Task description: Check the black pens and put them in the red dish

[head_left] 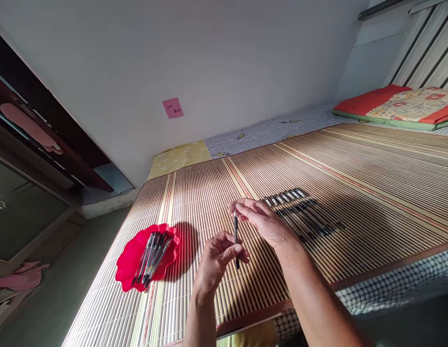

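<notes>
A black pen (236, 237) stands nearly upright between my two hands above a striped bamboo mat (354, 178). My left hand (217, 260) pinches the pen's lower part. My right hand (262, 220) closes its fingertips on the pen's top end. To the left, a red scalloped plate (127, 270) holds several black pens (153, 255). Just right of my right hand, a row of several black pens (303, 214) lies side by side on the mat.
The mat covers a bed against a white wall with a pink sticky note (172, 108). Folded red and floral bedding (401, 103) lies at the far right. A dark cabinet (32, 144) and floor are to the left.
</notes>
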Motion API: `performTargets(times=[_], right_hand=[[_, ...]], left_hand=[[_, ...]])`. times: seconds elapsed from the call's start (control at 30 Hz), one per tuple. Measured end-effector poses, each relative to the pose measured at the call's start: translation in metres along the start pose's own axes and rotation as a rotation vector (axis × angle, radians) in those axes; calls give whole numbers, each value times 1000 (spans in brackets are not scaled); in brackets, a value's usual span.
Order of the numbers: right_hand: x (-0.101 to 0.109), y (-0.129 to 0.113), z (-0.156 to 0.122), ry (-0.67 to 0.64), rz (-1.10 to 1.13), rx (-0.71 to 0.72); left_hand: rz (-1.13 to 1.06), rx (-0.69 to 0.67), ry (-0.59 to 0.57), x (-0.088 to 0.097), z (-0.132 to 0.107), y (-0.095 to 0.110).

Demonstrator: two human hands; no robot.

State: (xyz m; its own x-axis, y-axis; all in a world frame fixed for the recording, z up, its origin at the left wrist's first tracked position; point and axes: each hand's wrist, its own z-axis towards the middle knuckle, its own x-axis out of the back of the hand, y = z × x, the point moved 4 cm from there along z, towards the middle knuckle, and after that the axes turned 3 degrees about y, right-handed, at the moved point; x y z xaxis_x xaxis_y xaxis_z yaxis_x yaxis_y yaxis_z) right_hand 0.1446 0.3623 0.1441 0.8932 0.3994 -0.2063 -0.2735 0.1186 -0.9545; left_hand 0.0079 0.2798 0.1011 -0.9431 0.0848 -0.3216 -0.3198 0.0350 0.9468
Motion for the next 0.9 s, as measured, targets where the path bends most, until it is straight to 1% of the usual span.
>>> performTargets(times=[0.13, 0.3, 0.37, 0.47, 0.57, 0.67, 0.73, 0.8, 0.9], right_hand=[[0, 2, -1, -62, -27, -34], [1, 5, 2, -8, -22, -47], [1, 2, 1, -15, -12, -34], [-1, -2, -2, -67, -12, -19], [-1, -2, -3, -97, -30, -13], [0, 4, 0, -53, -46, -17], [-1, 8, 2, -19, -80, -9], [-5, 14, 5, 23, -126, 13], [-17, 22, 9, 88, -218, 54]], left_hand=[[-4, 6, 1, 0, -1, 0], [-17, 22, -2, -1, 0, 0], [-14, 19, -9, -1, 0, 1], [-10, 14, -17, -1, 0, 1], [-9, 11, -20, -2, -1, 2], [7, 4, -5, -2, 0, 1], [34, -10, 38, 0, 2, -1], [69, -34, 117, 3, 4, -5], [142, -82, 241, 10, 5, -10]])
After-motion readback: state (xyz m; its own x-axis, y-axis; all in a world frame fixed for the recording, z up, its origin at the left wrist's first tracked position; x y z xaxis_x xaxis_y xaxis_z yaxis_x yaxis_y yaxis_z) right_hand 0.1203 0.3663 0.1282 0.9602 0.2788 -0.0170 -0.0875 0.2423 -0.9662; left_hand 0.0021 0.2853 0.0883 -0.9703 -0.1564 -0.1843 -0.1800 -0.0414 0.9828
